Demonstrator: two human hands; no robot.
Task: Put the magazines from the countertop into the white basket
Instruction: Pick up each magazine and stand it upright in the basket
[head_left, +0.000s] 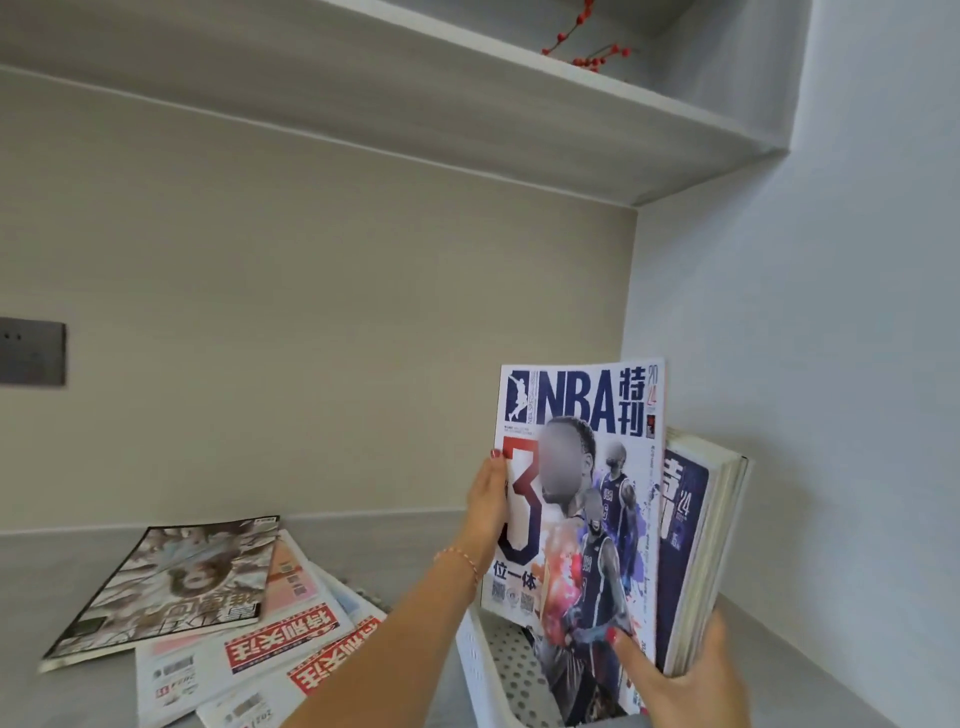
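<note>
My left hand (485, 506) is raised, forearm reaching up from the lower middle of the view, palm against the left edge of the upright NBA magazine (576, 499), thumb tip on its cover. A bracelet circles that wrist. My right hand (685, 680) sits low at the right, thumb pressed on the cover's lower part, fingers wrapped behind the stack.
</note>
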